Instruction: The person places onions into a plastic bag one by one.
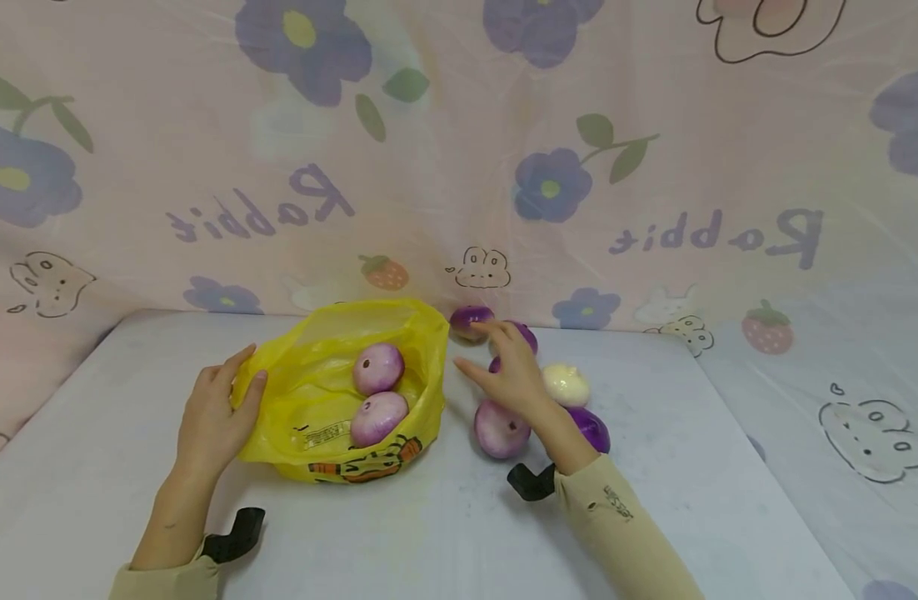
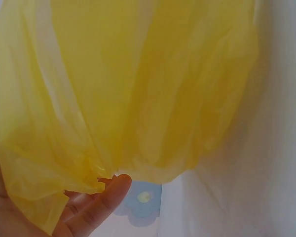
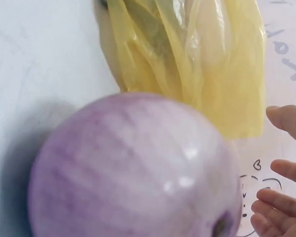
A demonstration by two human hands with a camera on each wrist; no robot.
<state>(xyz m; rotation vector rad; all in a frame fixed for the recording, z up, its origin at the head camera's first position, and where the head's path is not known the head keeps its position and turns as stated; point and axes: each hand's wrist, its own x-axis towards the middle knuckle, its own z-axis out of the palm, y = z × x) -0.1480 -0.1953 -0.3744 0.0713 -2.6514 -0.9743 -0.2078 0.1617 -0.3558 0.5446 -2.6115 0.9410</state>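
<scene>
A yellow plastic bag (image 1: 290,392) lies on its side, its mouth facing me. Inside sit two pale purple onions (image 1: 379,368), one behind the other. My left hand (image 1: 215,417) grips the left edge of the bag's mouth, its plastic between thumb and fingers in the left wrist view. Just right of the bag, my right hand (image 1: 515,375) hangs over a group of onions with fingers spread, holding nothing. Its fingertips overlap a dark purple onion (image 1: 470,316) at the back. A large light purple onion (image 3: 133,168) fills much of the right wrist view, below that hand.
Right of my right hand are a peeled white onion (image 1: 566,384) and a deep purple onion (image 1: 591,429). Another purple onion (image 1: 526,335) is partly hidden behind the hand. The white table (image 1: 339,542) ends at a patterned cloth (image 1: 444,167) hanging behind it.
</scene>
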